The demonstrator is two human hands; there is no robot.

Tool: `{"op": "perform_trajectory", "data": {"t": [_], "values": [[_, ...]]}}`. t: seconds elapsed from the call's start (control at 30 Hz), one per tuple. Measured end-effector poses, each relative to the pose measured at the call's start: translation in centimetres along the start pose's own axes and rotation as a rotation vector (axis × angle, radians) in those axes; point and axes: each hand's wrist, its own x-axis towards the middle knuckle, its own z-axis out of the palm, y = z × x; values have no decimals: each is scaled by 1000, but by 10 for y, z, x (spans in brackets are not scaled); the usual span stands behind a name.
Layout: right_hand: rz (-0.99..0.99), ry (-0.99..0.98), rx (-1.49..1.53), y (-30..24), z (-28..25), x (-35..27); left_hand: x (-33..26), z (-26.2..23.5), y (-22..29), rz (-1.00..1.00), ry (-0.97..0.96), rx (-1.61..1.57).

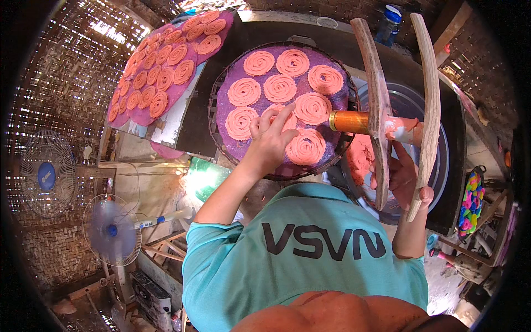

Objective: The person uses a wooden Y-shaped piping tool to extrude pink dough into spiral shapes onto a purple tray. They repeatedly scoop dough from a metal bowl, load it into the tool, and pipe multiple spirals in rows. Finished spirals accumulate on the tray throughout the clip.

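Observation:
My left hand (269, 141) reaches over a round purple mat (229, 110) in a dark rimmed frame. Its fingers are apart, the index stretched out, and they lie over a coral dough spiral that they partly cover. Several other dough spirals (312, 108) sit around it on the mat. At the right, my right hand (404, 174) grips a dough press with two long wooden handles (378, 105) and a brass-coloured cylinder (348, 121). Coral dough (409, 131) is smeared between the handles. The cylinder's open end points left, beside the nearest spiral. Some right-hand fingers are hidden behind the wood.
Beneath the press stands a wide basin (444, 166) with a mass of coral dough (359, 157). Purple mats covered with spirals (164, 79) lie on a board at the upper left. A blue-lidded jar (389, 25) stands at the back right. Two fans (112, 229) are at the left.

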Motion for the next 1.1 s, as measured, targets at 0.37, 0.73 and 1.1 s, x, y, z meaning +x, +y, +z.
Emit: {"op": "perform_trajectory", "data": {"t": [0.37,0.73,1.1], "values": [[-6,-2,14,0,2,0,7,1,1,60,-14,15],[32,8,34,2,-1,-1,12,7,6,95,-48,0],[30,6,15,0,0,1,12,5,1,96,-64,-21]]}}
